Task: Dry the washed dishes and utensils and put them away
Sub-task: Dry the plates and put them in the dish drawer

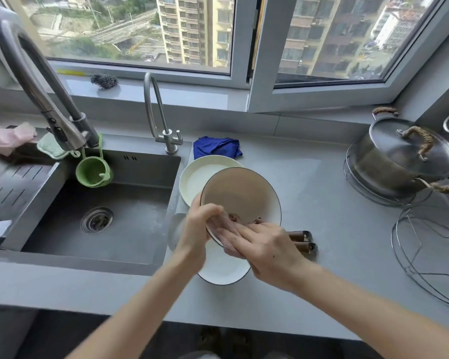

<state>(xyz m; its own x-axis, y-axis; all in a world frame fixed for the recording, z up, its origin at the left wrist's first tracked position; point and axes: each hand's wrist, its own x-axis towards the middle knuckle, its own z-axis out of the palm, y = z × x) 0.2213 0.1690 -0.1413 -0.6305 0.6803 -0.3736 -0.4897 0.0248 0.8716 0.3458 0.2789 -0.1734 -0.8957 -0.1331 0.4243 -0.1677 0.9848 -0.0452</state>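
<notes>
A grey sink [140,177] is sunk into the left of a grey countertop [309,190] under a wide window [140,35] that looks onto tower blocks. A tall pull-down tap [36,94] leans over the basin, with a small green basket [92,174] hanging from it. A thinner tap [156,112] stands at the basin's right corner, and a blue cloth [217,146] lies crumpled just beyond it.

A white plate [195,180] sits on the counter beside the sink. Above it, the left hand [200,224] grips the near rim of a tilted dark-rimmed bowl [240,193]. The right hand [267,250] wraps a pink towel [226,229] over that same rim, fingers laid across it. A second plate [223,270] lies beneath. At far right stand a lidded steel pot [399,156] and a wire rack [425,257].
</notes>
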